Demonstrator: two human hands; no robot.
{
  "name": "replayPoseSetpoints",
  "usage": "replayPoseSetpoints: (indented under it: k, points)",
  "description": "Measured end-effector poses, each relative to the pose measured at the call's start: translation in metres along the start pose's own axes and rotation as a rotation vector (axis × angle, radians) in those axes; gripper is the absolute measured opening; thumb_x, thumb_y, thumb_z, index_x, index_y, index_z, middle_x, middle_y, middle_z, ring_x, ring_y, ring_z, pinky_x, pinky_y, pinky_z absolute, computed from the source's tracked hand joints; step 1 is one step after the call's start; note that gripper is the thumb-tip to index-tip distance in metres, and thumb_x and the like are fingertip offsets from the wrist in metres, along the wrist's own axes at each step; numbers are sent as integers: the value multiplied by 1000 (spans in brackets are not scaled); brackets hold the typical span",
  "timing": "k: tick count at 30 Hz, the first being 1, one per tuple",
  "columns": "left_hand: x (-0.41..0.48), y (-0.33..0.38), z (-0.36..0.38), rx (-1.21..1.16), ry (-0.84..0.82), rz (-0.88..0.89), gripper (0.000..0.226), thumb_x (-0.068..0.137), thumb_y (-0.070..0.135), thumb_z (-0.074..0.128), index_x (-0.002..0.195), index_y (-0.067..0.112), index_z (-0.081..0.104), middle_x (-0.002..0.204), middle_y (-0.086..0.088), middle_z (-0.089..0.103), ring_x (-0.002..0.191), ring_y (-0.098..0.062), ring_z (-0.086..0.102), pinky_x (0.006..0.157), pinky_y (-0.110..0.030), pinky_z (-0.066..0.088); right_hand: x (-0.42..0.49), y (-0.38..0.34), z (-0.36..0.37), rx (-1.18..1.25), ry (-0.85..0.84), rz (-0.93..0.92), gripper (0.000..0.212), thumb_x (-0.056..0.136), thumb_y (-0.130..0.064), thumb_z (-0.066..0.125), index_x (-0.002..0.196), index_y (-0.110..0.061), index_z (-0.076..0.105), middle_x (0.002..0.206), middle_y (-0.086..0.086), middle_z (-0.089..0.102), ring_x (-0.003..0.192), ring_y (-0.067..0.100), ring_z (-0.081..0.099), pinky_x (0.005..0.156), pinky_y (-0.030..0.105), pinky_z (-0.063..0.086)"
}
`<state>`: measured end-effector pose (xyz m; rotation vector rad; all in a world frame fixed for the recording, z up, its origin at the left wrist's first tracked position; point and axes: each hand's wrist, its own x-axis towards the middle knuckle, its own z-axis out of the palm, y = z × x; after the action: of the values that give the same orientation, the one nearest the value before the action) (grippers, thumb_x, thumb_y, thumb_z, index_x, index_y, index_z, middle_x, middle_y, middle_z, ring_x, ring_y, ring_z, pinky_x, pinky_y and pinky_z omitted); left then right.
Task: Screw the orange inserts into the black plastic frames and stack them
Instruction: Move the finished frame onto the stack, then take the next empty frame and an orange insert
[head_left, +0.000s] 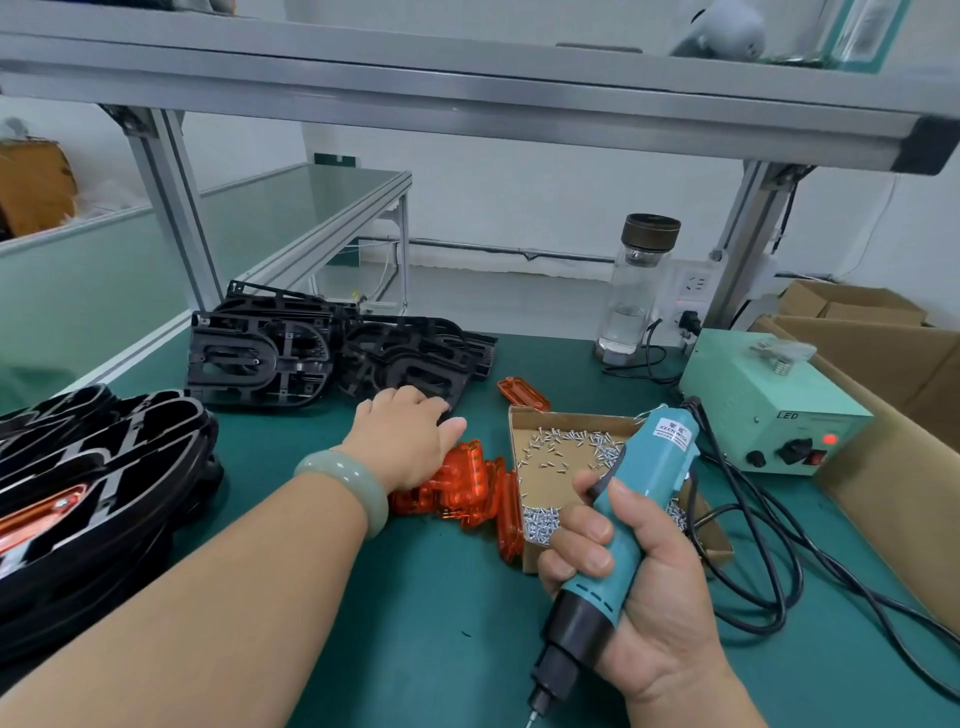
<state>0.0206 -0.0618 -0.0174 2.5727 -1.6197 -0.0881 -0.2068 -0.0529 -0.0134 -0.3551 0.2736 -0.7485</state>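
Observation:
My left hand (408, 441) reaches forward, fingers resting on the near edge of a black plastic frame (415, 358) in the loose pile at the back. Under my left wrist lies a heap of orange inserts (478, 488); one more orange insert (523, 394) lies apart behind the screw box. My right hand (639, 587) grips a teal electric screwdriver (618, 519), bit pointing down towards me. A stack of black frames (104, 467) stands at the left, with an orange insert (39, 514) fitted in the top one.
An open cardboard box of small silver screws (561, 457) sits beside the inserts. Behind it a green power supply (769, 415) with black cables (769, 571), a glass bottle (636, 291), and cardboard boxes (883, 364) at right. An aluminium shelf (467, 88) hangs overhead.

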Motion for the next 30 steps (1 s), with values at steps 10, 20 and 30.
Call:
replayPoseSetpoints:
  k: [10,20,30]
  points:
    - [-42,-10,-9,-131,178,-121,59,96,51,26,72,15,66,83,-6,66,90,-31,60,81,-38,47,-2,1,2,-57,70,-41,12,75,-19,58,83,-10,60,52,-3,39,35,8,39,38,24,41]
    - [-37,-8,-2,-613,169,-656,72,84,29,62,144,17,24,151,-14,10,131,-37,22,101,-43,33,-3,1,0,-74,56,-46,12,77,-20,55,85,-12,59,54,-4,40,36,8,39,40,23,41]
    - [-38,-18,-11,-1108,466,-686,58,84,10,60,139,20,43,103,-7,65,57,-9,47,46,-18,34,1,-3,-4,-66,64,-76,12,75,-21,57,85,-13,57,53,-4,40,36,7,40,40,23,42]
